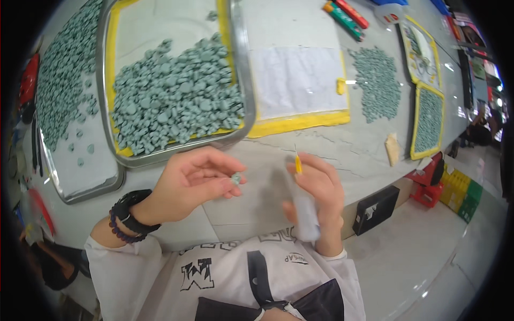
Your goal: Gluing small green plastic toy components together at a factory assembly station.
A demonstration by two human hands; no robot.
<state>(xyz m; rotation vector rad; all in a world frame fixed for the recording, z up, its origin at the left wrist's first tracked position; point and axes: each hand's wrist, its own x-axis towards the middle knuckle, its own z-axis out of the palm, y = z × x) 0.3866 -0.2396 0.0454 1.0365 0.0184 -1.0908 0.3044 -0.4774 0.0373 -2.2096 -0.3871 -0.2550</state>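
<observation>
Between the thumb and fingertips of my left hand [187, 182] is a small grey-green stone [236, 177]. My right hand [325, 187] is closed around a white squeeze bottle [305, 214]. Its yellow nozzle [298, 165] ends in a thin needle that points up, apart from the stone. Just beyond my left hand stands a metal tray [248, 101] edged inside with yellow tape, heaped with similar grey-green stones [176, 99].
A second tray [96, 184] with stones lies at far left. Right of centre are a white sheet with yellow tape [300, 125], a pile of smaller stones [377, 83], a yellow-edged tray [414, 123] and a tan piece [392, 150]. Green and red tubes [345, 21] lie at the back.
</observation>
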